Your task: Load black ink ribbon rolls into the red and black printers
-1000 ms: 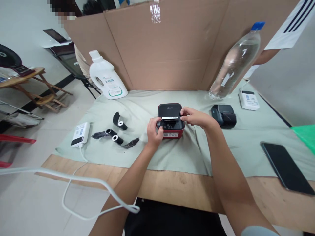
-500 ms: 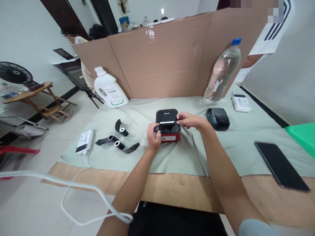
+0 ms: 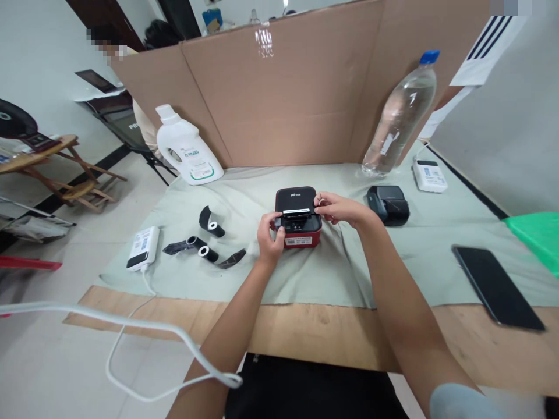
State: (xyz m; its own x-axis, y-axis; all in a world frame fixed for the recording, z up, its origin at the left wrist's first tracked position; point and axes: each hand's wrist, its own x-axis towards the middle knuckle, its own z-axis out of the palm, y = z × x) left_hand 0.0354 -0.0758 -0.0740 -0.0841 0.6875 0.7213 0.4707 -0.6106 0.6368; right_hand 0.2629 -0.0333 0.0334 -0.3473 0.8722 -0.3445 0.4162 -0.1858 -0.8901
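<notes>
A red and black label printer (image 3: pixel 297 238) sits on the cloth in front of me, its dark lid (image 3: pixel 296 198) on top and a white strip across the slot. My left hand (image 3: pixel 271 237) grips the printer's left side, with the thumb at the front corner. At the right edge of the lid, my right hand (image 3: pixel 334 207) has its fingertips pinched against the printer; the other fingers are curled. To the left lie black rolls with white cores, such as the front roll (image 3: pixel 208 254), with dark strips hanging loose from them.
A second, black printer (image 3: pixel 388 205) stands to the right, near a large water bottle (image 3: pixel 402 119). A white detergent jug (image 3: pixel 190 148) leans on the cardboard screen (image 3: pixel 283 105). White power banks, one at left (image 3: pixel 143 248), and a phone (image 3: pixel 496 286) lie around. A white cable (image 3: pixel 174 331) crosses the foreground.
The camera view has shifted slightly, so most things sit a little higher in the picture. Both hands stay on the printer, with almost no visible movement against it.
</notes>
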